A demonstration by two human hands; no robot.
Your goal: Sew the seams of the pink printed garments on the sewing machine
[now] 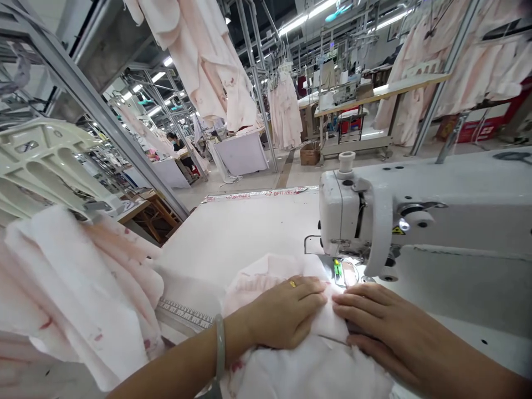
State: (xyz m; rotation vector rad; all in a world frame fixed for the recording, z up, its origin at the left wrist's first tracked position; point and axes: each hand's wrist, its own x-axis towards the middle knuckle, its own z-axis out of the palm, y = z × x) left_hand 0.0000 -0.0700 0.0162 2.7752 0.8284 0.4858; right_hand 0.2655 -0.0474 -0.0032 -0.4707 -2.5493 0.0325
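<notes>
A pale pink ruffled fabric piece lies on the white sewing table in front of the needle of a white sewing machine. My left hand, with a gold ring and a jade bangle, presses flat on the fabric, fingers stretched toward the needle. My right hand lies flat on the fabric beside it, fingertips almost touching the left ones just before the lit presser foot. Both hands hold the cloth down; neither grips it.
A pile of pink garment pieces lies at the left over the table edge. A printed ruler strip runs along the table. Pink garments hang overhead. Other sewing stations and a seated person are farther back.
</notes>
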